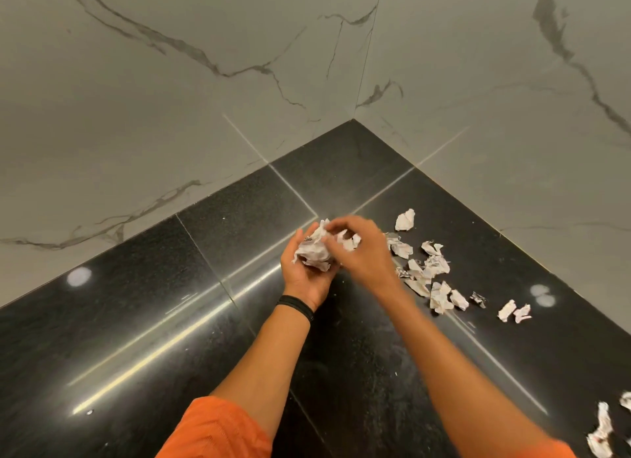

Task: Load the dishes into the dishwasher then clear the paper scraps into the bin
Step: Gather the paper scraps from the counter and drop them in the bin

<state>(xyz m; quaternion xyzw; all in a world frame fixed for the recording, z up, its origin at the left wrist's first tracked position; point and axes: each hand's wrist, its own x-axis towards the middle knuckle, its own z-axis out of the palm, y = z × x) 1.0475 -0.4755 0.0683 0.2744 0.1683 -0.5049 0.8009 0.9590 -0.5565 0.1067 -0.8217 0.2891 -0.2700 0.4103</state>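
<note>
The right fingers (pixel 338 226) are curled downward and appear to pinch a scrap (pixel 351 241), holding it against the wad of paper scraps (pixel 312 254). Blur softens the fingertips, so the exact pinch is a judgement. The left fingers (pixel 299 236) curl upward round that wad, cupping it from below.

Outward, the right hand (pixel 363 252) lies over and just right of the left hand (pixel 307 276), the two meeting at the centre of the frame. A dark wristband (pixel 295 306) circles the left wrist.

The loose scraps (pixel 431 273) lie on the black tabletop (pixel 164 327) just right of the right hand. They trail in a ragged line toward the lower right of the frame, where a farther cluster (pixel 602 433) sits at the edge. The right hand is plainly the nearer one, so the next pick likely falls to it, reaching rightward along that line while the left keeps the wad. No bin shows. Veined marble walls (pixel 170 81) fill the upper frame.
</note>
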